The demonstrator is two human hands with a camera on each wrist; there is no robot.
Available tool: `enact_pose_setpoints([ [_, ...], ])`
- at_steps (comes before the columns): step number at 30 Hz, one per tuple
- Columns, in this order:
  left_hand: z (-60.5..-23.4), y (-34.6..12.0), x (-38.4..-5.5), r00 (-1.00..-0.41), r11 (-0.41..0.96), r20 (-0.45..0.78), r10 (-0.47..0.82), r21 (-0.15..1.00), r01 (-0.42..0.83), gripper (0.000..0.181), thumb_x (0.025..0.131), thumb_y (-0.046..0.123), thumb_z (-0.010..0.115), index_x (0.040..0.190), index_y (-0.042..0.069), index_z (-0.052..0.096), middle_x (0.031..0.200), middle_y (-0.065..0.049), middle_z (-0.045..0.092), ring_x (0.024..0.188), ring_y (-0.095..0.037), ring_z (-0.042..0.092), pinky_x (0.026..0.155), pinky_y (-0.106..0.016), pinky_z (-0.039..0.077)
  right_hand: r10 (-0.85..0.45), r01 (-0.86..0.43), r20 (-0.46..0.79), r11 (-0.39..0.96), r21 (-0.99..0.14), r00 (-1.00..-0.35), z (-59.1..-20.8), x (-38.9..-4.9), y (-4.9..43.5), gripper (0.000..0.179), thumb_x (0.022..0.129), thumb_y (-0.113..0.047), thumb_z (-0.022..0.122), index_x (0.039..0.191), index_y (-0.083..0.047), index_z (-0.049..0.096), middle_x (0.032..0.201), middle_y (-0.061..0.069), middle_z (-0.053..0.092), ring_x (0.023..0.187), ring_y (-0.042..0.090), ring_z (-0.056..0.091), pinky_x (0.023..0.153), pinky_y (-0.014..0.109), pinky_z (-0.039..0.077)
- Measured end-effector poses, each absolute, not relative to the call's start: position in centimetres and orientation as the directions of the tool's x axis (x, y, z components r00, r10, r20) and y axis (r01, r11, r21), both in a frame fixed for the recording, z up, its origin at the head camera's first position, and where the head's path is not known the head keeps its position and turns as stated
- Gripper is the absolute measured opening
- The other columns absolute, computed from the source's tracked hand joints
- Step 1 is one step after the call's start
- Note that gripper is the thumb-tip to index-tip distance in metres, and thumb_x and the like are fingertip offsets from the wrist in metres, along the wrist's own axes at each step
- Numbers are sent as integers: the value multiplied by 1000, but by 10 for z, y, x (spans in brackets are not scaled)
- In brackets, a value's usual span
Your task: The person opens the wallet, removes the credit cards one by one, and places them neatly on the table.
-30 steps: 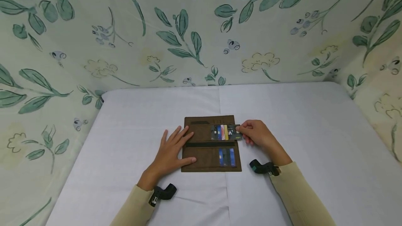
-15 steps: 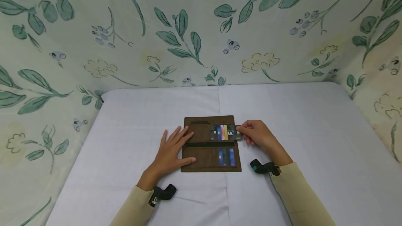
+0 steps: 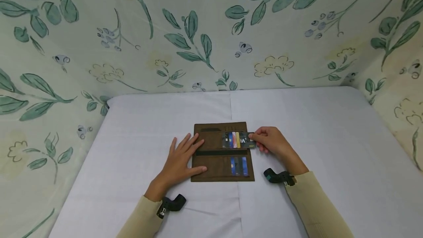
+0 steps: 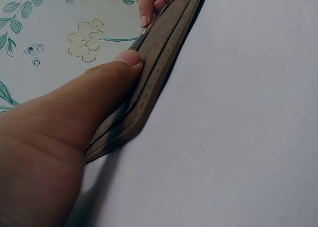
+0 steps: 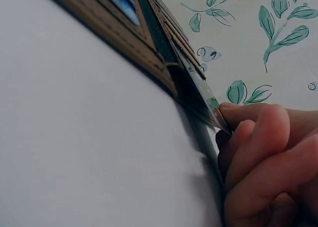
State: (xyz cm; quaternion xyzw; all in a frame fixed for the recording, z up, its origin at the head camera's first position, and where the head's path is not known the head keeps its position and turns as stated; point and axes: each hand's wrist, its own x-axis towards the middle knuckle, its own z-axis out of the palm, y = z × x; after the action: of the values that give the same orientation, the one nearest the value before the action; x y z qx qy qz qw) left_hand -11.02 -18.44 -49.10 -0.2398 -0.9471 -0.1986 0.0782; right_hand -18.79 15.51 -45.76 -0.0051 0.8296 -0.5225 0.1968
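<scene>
An opened brown wallet (image 3: 211, 166) lies flat on the white cloth, its stitched edge near in the left wrist view. My left hand (image 3: 180, 162) rests spread on its left side, thumb on the lower half and fingertips on the upper half. At the upper right, my right hand (image 3: 271, 142) pinches the outer end of a dark card (image 3: 250, 144), which sticks out past the wallet's right edge. Seen from the right wrist, that card (image 5: 202, 90) sits partly inside a pocket. Several more cards (image 3: 234, 140) overlap in the upper slots, and blue and dark cards (image 3: 238, 166) show in the lower ones.
White cloth (image 3: 148, 120) covers the table around the wallet. Behind it and at both sides hangs leaf-and-flower patterned fabric (image 3: 211, 72). Each wrist carries a small black camera, the left camera (image 3: 175, 202) and the right camera (image 3: 275, 176), close over the cloth.
The pinched card sits very slightly farther right out of the upper slot than a second ago. Both hands keep nearly the same place, the left still on the wallet.
</scene>
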Motion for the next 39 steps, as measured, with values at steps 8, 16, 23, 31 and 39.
enact_pose_setpoints([
  [8, -492, -185, -108, -870, 807, 250, 424, 331, 489, 87, 79, 69, 62, 149, 22, 39, 157, -3, 28, 145, -30, 20, 111, -64, 5, -165, 226, -346, 496, -838, -924, -457, -185, 156, 34, 90, -35, 68, 94, -1, 62, 58, 1, 52, 44, 12, 44, 41, 24, 38],
  [16, -498, -186, -99, -877, 816, 218, 427, 325, 478, 88, 80, 73, 58, 150, 23, 38, 158, -1, 26, 146, -28, 18, 111, -64, 3, -113, 129, -289, 703, -699, -950, -459, -174, 156, 41, 87, -43, 69, 91, -2, 68, 65, 1, 55, 61, 16, 47, 52, 28, 37],
  [23, -495, -186, -100, -873, 813, 245, 421, 324, 483, 88, 79, 71, 60, 148, 21, 41, 157, -4, 29, 145, -30, 21, 110, -65, 5, -139, 129, -291, 664, -736, -947, -459, -176, 159, 32, 87, -36, 70, 91, -4, 67, 61, 0, 51, 54, 15, 44, 49, 28, 35],
  [31, -494, -185, -104, -879, 819, 230, 418, 324, 474, 88, 79, 72, 59, 150, 23, 37, 158, -1, 25, 146, -28, 17, 112, -63, 3, -181, 147, -312, 601, -786, -933, -458, -184, 167, 31, 88, -34, 69, 94, -4, 64, 52, -1, 46, 45, 14, 40, 43, 26, 31],
  [39, -489, -184, -108, -877, 813, 231, 421, 332, 477, 88, 79, 68, 62, 150, 23, 37, 159, -2, 25, 146, -28, 17, 112, -63, 2, -181, 162, -317, 573, -804, -931, -456, -187, 168, 32, 88, -34, 69, 98, -3, 64, 56, -1, 49, 46, 14, 43, 43, 25, 32],
])
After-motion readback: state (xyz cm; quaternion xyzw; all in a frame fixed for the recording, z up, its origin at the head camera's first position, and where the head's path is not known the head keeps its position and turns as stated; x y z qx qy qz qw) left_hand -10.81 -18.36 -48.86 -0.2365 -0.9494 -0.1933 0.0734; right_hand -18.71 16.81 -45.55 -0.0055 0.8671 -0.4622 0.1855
